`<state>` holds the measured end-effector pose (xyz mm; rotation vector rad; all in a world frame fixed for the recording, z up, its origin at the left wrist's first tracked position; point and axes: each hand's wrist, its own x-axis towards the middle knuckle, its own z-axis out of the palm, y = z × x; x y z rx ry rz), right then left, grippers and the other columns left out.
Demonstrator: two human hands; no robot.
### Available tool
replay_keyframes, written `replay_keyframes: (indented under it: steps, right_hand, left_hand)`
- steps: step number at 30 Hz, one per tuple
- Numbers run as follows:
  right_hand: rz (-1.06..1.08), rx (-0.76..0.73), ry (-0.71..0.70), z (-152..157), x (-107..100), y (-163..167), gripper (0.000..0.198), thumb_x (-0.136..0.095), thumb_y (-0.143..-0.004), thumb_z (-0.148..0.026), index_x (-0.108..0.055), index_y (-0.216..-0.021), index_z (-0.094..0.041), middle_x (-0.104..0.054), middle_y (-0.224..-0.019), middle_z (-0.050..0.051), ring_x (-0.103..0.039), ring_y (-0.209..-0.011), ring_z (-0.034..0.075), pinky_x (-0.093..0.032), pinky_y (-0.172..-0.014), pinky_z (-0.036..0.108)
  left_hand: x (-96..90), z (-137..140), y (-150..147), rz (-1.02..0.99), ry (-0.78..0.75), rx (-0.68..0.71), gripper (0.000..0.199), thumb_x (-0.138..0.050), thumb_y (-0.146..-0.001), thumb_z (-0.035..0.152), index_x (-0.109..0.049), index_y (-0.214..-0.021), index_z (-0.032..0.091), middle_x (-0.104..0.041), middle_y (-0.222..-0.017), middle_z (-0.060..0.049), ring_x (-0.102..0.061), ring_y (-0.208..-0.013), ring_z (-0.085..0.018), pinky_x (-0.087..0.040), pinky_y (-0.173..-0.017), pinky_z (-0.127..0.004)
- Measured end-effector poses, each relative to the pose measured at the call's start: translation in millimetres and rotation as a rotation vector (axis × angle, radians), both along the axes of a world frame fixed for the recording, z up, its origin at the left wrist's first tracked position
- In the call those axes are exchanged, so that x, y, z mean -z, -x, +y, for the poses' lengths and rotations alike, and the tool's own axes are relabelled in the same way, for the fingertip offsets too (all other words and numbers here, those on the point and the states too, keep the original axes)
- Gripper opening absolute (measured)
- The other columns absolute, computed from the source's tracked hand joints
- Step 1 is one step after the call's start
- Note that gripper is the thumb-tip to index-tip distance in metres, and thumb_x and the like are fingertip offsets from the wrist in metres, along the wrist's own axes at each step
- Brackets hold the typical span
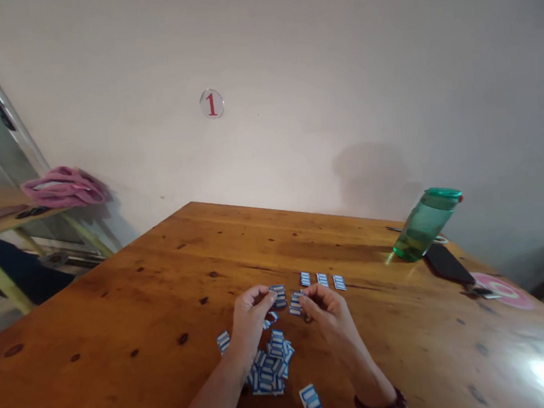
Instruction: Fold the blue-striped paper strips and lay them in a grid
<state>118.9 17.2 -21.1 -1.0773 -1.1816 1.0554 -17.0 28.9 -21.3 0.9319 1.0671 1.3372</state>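
My left hand [253, 317] pinches a small blue-and-white card [279, 296] between thumb and fingers. Close beside it, my right hand [326, 310] grips another such card [295, 303] by its right edge. Beyond my right hand, three similar cards lie in a short row, among them a middle card [322, 279] and a right-hand card [339, 282]. A loose heap of cards [270, 369] is spread below and between my forearms, partly hidden by the left one. A single card [224, 341] lies left of that forearm, and another [313, 407] near the bottom.
The wooden table [143, 317] stands against a white wall. At its right are a green water bottle [426, 225], a dark flat object [449, 265] and a pink round mat [511, 291]. A pink cloth [65, 187] rests on another table at the left.
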Motion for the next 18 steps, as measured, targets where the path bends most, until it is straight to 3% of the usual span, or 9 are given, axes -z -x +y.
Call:
replay_keyframes:
  steps: [8, 18]
  right_hand:
    - [-0.264, 0.095, -0.045, -0.6, 2.5, 4.8, 0.018, -0.057, -0.068, -0.029, -0.05, -0.057, -0.017, -0.046, -0.051, -0.004, -0.039, -0.049, 0.01, -0.03, -0.046, 0.022]
    - [-0.297, 0.104, -0.057, -0.6, 5.9, 5.1, 0.018, -0.055, -0.07, -0.03, -0.049, -0.059, -0.018, -0.048, -0.052, -0.003, -0.041, -0.05, 0.011, -0.031, -0.047, 0.022]
  left_hand:
    - [-0.1, -4.4, -5.0, 0.135, -0.014, 0.094, 0.013, -0.064, -0.058, 0.029, -0.061, -0.056, 0.016, -0.064, -0.054, 0.0, -0.058, -0.05, -0.014, -0.042, -0.044, -0.021]
    - [2.7, -6.2, -5.9, 0.182, -0.042, 0.159, 0.016, -0.062, -0.063, 0.031, -0.059, -0.063, 0.015, -0.065, -0.059, -0.001, -0.062, -0.057, -0.017, -0.042, -0.044, -0.021]
